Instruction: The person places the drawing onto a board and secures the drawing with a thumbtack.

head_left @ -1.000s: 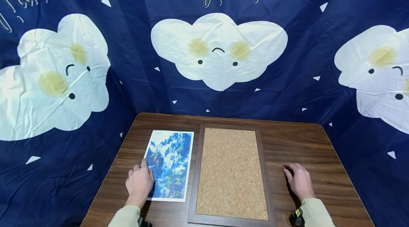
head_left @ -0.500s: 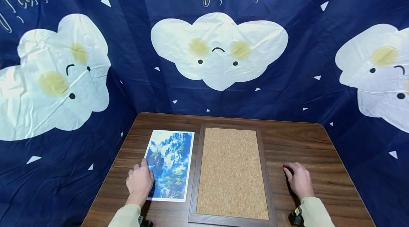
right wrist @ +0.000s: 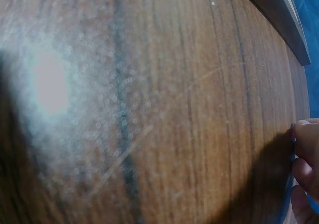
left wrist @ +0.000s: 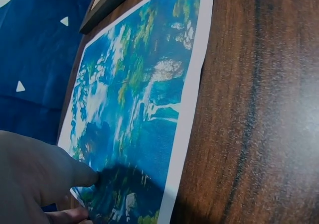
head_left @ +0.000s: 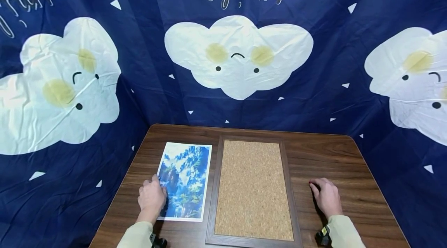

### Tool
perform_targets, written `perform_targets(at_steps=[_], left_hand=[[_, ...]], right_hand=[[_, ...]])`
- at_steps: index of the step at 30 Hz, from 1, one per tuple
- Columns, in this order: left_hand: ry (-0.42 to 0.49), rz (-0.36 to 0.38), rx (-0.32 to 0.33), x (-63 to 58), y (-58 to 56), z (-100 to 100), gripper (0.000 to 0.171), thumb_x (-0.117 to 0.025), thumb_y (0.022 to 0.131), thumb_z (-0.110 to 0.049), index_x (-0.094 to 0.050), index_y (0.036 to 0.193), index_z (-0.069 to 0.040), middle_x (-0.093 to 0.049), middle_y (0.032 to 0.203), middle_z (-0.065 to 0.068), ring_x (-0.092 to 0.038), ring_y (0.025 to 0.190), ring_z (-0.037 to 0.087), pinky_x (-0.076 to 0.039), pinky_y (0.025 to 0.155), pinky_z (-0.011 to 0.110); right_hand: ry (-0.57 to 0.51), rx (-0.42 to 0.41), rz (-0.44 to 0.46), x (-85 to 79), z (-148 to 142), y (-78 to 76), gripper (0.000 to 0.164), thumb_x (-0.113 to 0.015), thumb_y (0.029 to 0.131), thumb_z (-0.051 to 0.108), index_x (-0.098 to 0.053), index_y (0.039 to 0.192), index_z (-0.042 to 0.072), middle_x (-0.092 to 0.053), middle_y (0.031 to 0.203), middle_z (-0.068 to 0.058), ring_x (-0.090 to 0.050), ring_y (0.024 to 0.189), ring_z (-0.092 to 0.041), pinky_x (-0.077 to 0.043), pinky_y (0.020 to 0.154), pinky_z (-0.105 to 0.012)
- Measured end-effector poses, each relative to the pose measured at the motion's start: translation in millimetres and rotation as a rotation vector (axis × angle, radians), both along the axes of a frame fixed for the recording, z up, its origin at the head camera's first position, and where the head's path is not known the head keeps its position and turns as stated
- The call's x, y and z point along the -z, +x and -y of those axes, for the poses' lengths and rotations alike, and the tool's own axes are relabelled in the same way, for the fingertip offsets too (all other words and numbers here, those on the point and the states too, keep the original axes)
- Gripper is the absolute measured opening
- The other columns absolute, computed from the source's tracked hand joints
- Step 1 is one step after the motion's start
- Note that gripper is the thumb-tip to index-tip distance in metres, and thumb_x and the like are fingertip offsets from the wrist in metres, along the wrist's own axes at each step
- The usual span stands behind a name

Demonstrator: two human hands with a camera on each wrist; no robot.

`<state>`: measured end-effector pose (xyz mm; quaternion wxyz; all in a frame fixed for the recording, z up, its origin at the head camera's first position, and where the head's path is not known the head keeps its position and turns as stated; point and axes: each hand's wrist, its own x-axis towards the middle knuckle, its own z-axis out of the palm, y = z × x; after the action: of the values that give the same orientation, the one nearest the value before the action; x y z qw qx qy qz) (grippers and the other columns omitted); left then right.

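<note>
On the left of the table lies a print (head_left: pixel 185 186) of blue misty mountains with a white border. My left hand (head_left: pixel 152 197) is at its left edge. In the left wrist view one digit of that hand (left wrist: pixel 40 176) lies over the print and other fingers are at the edge, pinching it. To the right of the print lies a cork board (head_left: pixel 253 189) in a brown wooden frame. Farther right my right hand (head_left: pixel 326 197) rests at the table, its fingertips pinching a tiny red pin-like thing (right wrist: pixel 294 132), mostly hidden by the fingers.
The dark wood table (head_left: pixel 324 155) has rounded far corners. Blue cloth (head_left: pixel 244 112) with white clouds hangs close behind it and on both sides. In the right wrist view the board's frame (right wrist: pixel 279 15) shows at the upper right.
My left index finger, stretched along the print's edge before, has drawn back and bent. The print's lower left corner has shifted very slightly. My right hand stays in place.
</note>
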<state>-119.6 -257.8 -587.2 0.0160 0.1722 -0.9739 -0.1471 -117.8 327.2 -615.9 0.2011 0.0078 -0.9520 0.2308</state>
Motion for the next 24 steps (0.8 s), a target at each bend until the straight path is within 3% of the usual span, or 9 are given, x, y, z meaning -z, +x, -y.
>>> perform_targets(at_steps=[17, 24], left_hand=[[0.034, 0.051, -0.047, -0.8, -0.3, -1.9, 0.052, -0.070, 0.097, -0.015, -0.052, 0.138, 0.011, -0.055, 0.125, 0.040, -0.055, 0.112, 0.061, -0.048, 0.084, 0.072], [0.046, 0.038, -0.043, 0.0, -0.3, -2.8, 0.052, -0.068, 0.097, -0.013, -0.050, 0.140, 0.011, -0.055, 0.125, 0.040, -0.054, 0.112, 0.062, -0.048, 0.084, 0.073]], right_hand=[[0.013, -0.011, -0.056, 7.2, -1.1, -0.2, 0.010, -0.082, 0.084, -0.004, -0.079, 0.091, 0.003, -0.073, 0.088, -0.012, -0.071, 0.085, -0.039, -0.056, 0.074, -0.058], [0.015, -0.015, -0.074, 6.5, -0.8, -0.6, 0.010, -0.082, 0.083, -0.005, -0.079, 0.090, 0.002, -0.072, 0.087, -0.013, -0.070, 0.084, -0.039, -0.056, 0.073, -0.059]])
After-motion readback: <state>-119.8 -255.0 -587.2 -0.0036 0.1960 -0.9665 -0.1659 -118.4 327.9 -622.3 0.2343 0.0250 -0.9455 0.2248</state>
